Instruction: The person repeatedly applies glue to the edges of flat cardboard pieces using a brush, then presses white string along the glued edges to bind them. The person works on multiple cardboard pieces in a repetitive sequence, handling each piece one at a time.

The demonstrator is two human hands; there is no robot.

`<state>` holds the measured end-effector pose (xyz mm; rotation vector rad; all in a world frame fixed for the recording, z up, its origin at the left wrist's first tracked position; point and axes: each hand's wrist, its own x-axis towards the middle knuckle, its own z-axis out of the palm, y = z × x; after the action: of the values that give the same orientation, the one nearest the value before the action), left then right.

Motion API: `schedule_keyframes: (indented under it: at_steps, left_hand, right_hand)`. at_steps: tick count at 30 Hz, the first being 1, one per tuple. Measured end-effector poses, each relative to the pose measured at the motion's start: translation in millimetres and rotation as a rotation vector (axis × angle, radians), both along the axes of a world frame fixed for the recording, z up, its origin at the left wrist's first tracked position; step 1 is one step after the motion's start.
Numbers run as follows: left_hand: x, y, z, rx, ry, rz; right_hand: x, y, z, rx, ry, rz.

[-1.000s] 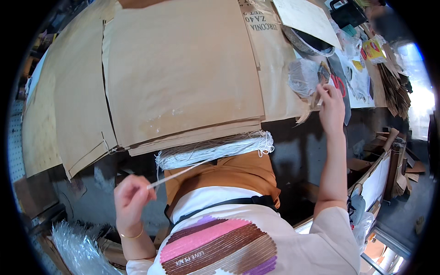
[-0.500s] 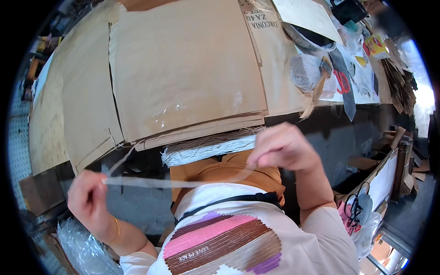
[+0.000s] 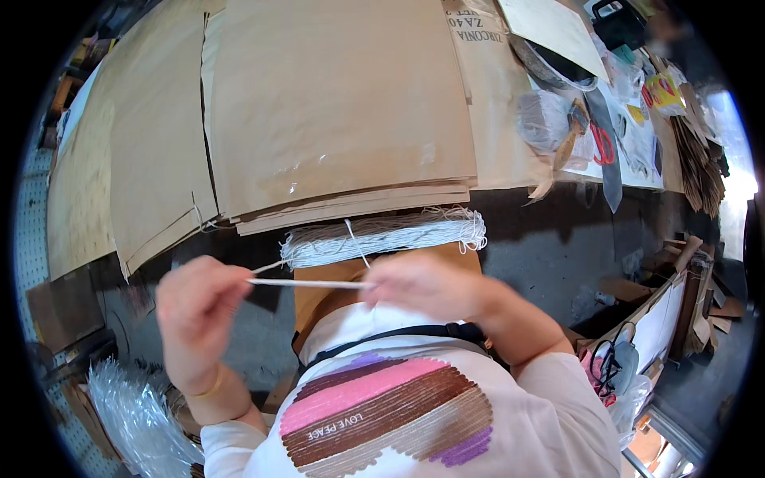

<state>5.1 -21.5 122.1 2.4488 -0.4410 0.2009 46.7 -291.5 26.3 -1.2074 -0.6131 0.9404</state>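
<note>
A white cord [image 3: 307, 283] runs taut, almost level, between my two hands in front of my waist. My left hand [image 3: 203, 303] is closed on its left end, and a thinner strand leads from there toward the table edge. Closed around the cord's other end is my right hand [image 3: 422, 283], slightly blurred, its fingertips partly hidden. Just beyond the hands, across my lap, lies a long bundle of white and brownish strings [image 3: 382, 241]. One strand stands up from the bundle's middle and trails toward my right hand.
Stacked brown paper sheets [image 3: 343, 103] cover the table ahead. To the right lie red-handled scissors [image 3: 603, 145], a dark blade-like strip [image 3: 609, 179] and a plastic-wrapped bundle [image 3: 543, 119]. Clear plastic [image 3: 135, 422] sits low at left; a cardboard box [image 3: 657, 311] stands at right.
My hands have come closer together: the right moved left and down, the left right and slightly up. The cord span between them is shorter and straighter. More of the string bundle shows.
</note>
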Motion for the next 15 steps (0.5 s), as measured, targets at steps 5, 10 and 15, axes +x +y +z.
schedule_keyframes:
  at_steps: [5, 10, 15]
  left_hand:
    - [6.1, 51.6, -26.7, -0.077, 0.045, 0.280]
    - [61.6, 65.8, -97.7, -0.227, 0.179, 0.281]
    - [67.2, 65.6, -147.4, -0.079, 0.040, 0.345]
  right_hand:
    - [50.1, -83.0, 31.2, -0.421, -0.278, -0.536]
    - [98.8, -87.9, -8.7, -0.627, -0.379, -0.654]
    - [107.4, -75.4, -55.8, -0.692, -0.334, -0.727]
